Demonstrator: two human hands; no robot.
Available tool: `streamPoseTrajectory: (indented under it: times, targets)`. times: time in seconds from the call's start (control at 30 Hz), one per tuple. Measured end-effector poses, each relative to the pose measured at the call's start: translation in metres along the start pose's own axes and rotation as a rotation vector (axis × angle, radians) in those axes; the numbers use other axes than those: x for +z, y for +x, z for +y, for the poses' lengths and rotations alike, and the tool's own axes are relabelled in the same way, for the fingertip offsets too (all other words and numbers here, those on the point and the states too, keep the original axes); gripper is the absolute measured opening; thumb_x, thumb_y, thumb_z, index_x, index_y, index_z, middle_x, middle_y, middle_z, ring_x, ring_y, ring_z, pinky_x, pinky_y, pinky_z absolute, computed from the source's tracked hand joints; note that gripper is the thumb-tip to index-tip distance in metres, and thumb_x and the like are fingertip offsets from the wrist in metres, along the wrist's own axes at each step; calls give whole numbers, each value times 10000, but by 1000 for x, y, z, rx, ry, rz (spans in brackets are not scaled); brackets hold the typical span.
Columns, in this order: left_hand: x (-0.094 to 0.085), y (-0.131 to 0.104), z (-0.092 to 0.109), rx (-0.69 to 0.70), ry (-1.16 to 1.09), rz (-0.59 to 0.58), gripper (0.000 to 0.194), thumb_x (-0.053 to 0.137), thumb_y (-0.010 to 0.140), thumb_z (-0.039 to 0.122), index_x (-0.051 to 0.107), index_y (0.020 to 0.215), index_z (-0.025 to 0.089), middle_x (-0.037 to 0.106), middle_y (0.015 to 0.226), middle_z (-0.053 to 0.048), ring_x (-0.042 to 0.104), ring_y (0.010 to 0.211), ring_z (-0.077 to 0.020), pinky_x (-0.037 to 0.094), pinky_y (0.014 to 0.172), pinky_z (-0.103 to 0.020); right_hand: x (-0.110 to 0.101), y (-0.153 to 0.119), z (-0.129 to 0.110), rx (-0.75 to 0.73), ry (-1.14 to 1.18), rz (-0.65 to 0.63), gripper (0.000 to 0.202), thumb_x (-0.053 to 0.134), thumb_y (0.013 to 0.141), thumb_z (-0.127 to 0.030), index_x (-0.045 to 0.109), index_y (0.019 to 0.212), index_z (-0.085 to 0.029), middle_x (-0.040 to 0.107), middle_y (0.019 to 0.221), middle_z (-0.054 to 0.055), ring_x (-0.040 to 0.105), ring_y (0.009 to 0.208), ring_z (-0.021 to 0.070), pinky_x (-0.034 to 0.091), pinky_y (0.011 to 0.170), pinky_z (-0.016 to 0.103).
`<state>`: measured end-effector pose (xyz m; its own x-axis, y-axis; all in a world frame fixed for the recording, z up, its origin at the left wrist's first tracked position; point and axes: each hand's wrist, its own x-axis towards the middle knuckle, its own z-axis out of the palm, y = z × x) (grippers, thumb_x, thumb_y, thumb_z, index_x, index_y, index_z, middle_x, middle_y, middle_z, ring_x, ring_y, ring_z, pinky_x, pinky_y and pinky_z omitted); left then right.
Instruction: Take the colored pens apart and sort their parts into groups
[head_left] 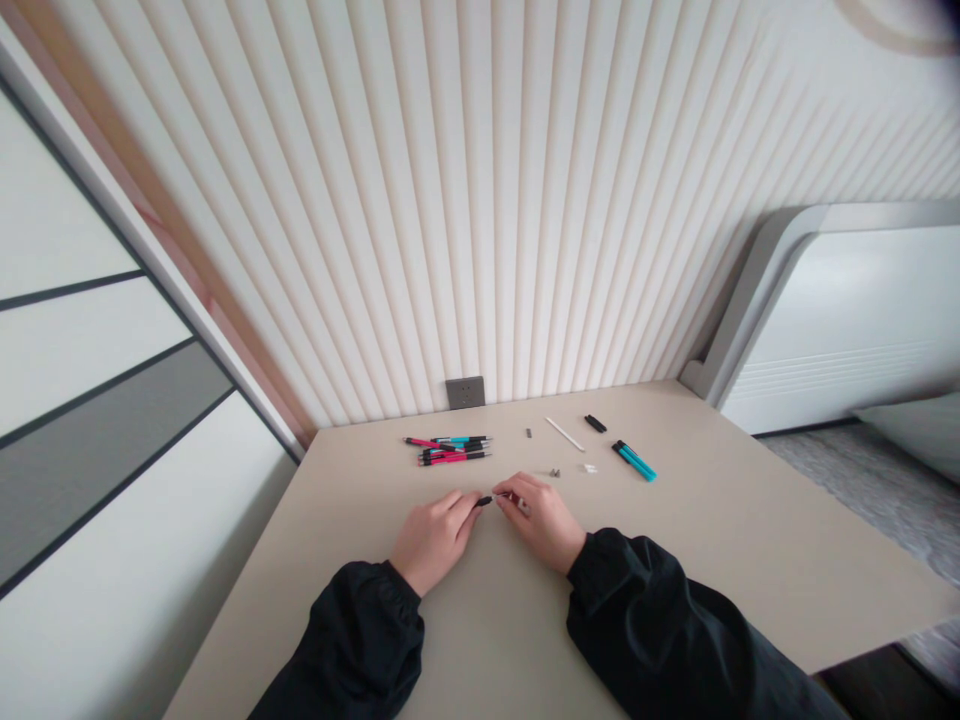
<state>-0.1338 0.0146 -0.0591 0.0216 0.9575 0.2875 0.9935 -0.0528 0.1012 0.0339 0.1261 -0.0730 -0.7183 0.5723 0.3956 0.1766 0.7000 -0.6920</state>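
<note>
Left hand (439, 538) has thumb and fingers closed on a short black cylindrical pen piece (484, 501), its free end pointing toward the right hand (543, 522); the right hand pinches a small pale part (496, 495) just beside that end, mostly hidden by the fingers, so I cannot tell its shape or whether the two pieces touch; both are above a smooth beige table (487, 630).

Beyond the left hand lies a loose pile of slim pink, blue and black pens (453, 459); beyond the right hand lie small silvery metal bits (555, 473), with tiny dark grey pieces (529, 433) and a slender white rod (565, 434) farther off; to its far right are small whitish pieces (589, 468), two bright-blue tubes with black ends (635, 461) and a pair of short black pieces (595, 424).

Judging by the pose, the step in hand is working two small parts end to end, whether joining or parting I cannot tell; the next move seems to call for a steady left grip and finely aligned right fingertips.
</note>
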Motion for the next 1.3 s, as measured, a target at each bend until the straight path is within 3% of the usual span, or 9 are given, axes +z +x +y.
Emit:
streamPoseTrajectory:
  times: [0.2,0.33,0.5,0.7,0.8,1.0,1.3]
  targets:
    - [2,0,-2,0,-8,4,285,382,971,294,604,1134,219,674,918,-40,672,760,-181,503,656,-269,-7,3,4,-42,-21,55,234,439,943,-250,658,1011,-208,667,928,65,637,845,171,490,791,282]
    - [1,-1,-2,6,-13,1,280,383,970,289,603,1129,219,672,928,-36,670,768,-176,508,666,-267,-32,5,13,-53,-70,149,260,421,953,-298,658,1007,-205,667,942,73,634,868,179,492,800,286]
    - [2,-1,-2,13,-22,20,277,388,969,298,611,1114,222,670,907,-32,667,748,-169,504,644,-257,-67,1,45,13,-222,248,269,424,943,-326,658,980,-199,663,933,75,631,848,197,492,786,306]
    - [2,-1,-2,21,-9,21,279,383,970,296,607,1122,227,672,908,-27,666,738,-165,493,628,-251,-83,-8,73,69,-405,148,210,473,913,-309,650,942,-198,645,804,49,604,737,188,482,732,315]
    - [1,-1,-1,24,3,8,283,378,972,297,603,1127,226,672,902,-24,663,728,-165,492,626,-254,-83,-9,74,54,-446,79,194,481,908,-276,654,865,-199,642,806,49,598,752,187,473,734,310]
    - [-1,0,-1,34,-5,8,289,372,974,294,604,1128,219,669,906,-30,664,740,-165,493,633,-250,-76,-8,79,13,-463,-32,198,482,905,-211,679,889,-206,655,871,58,605,857,195,461,815,313]
    - [2,-1,-2,35,-31,29,277,395,966,297,615,1121,230,674,900,-30,662,736,-158,495,639,-242,-74,-8,80,23,-446,-68,194,521,900,-284,666,1009,-214,667,933,69,604,904,208,458,836,330]
